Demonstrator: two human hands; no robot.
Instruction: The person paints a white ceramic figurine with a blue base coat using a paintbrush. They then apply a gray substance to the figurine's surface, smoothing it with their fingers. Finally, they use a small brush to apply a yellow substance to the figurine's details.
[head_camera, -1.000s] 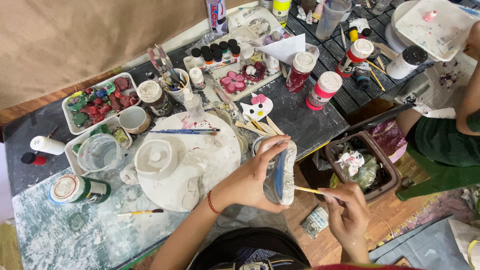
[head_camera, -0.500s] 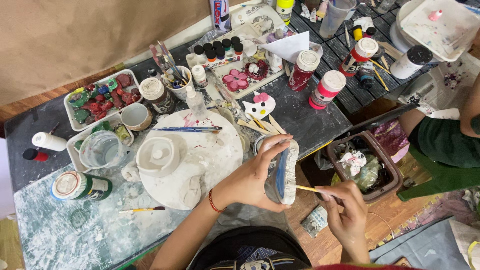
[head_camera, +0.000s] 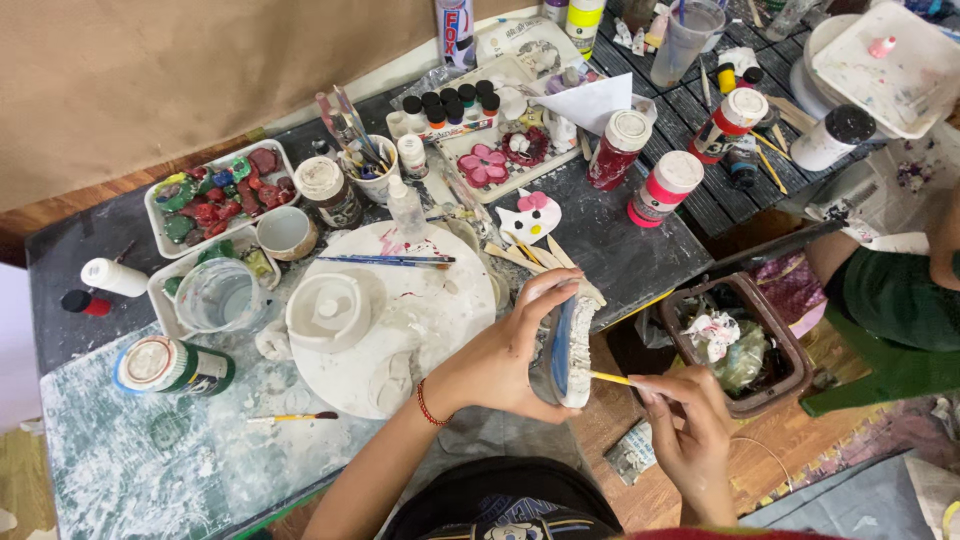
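My left hand (head_camera: 505, 352) grips a flat plaster piece (head_camera: 570, 345) held on edge, its face painted blue and its rim white. My right hand (head_camera: 690, 435) holds a thin yellow-handled paintbrush (head_camera: 610, 378) whose tip touches the lower edge of the piece. A red bead bracelet sits on my left wrist. Both hands are over the front right edge of the paint-stained table (head_camera: 130, 470), just right of a round white board (head_camera: 420, 320).
Several paint bottles (head_camera: 665, 187), a tray of red and green painted pieces (head_camera: 215, 195), a water cup (head_camera: 215, 293), a brush cup (head_camera: 365, 165), a cat-shaped plaster figure (head_camera: 530, 215) and a brown bin of rubbish (head_camera: 740, 340) surround me. Another person in green sits at right (head_camera: 900, 300).
The view has shifted slightly. My right hand has moved the brush a little along the edge of the plaster piece; my left hand keeps its hold.
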